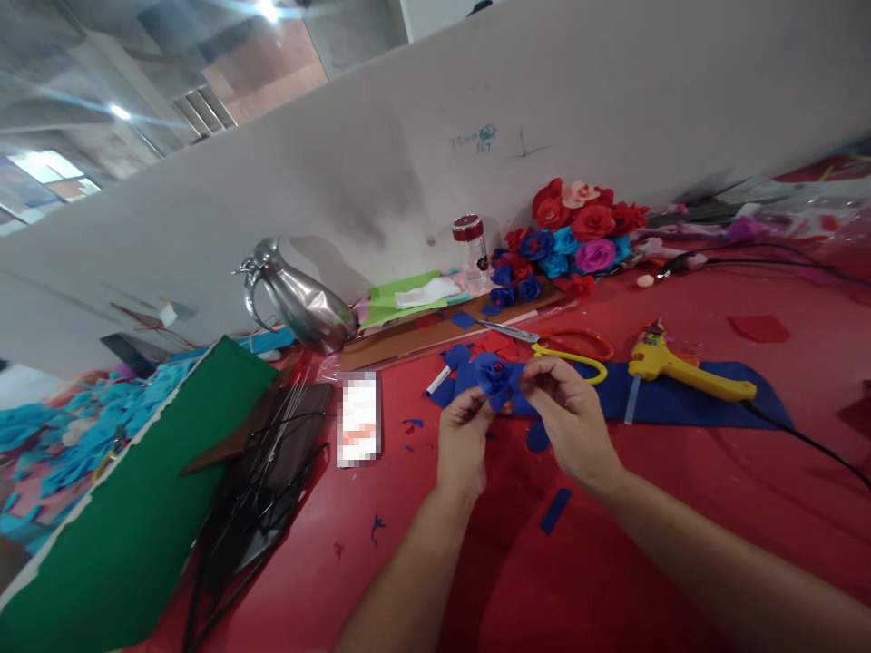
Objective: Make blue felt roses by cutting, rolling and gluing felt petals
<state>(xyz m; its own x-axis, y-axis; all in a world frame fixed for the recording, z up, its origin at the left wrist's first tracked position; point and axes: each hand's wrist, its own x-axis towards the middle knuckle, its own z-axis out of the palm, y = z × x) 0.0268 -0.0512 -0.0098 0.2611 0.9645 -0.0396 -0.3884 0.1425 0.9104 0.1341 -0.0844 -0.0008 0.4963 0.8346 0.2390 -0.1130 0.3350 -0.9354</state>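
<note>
Between my two hands is a blue fabric flower (495,376) with a small red centre, held above the red table. My left hand (466,435) is closed on its lower left side. From the right, my right hand (568,413) pinches a petal at the flower's edge between thumb and fingers. Behind the hands lie scissors (572,355) with a yellow and a red handle loop, their blades pointing left. A yellow glue gun (687,367) rests on a blue strip of fabric (766,399) to the right. Blue cut pieces (449,385) lie beside the flower.
A phone (358,419) lies left of my hands. Farther back stand a metal jug (299,295) and a red-lidded glass jar (469,249). Finished fabric flowers (585,222) are heaped by the wall. A green board (156,490) leans at left. The glue gun's cord (817,440) trails right.
</note>
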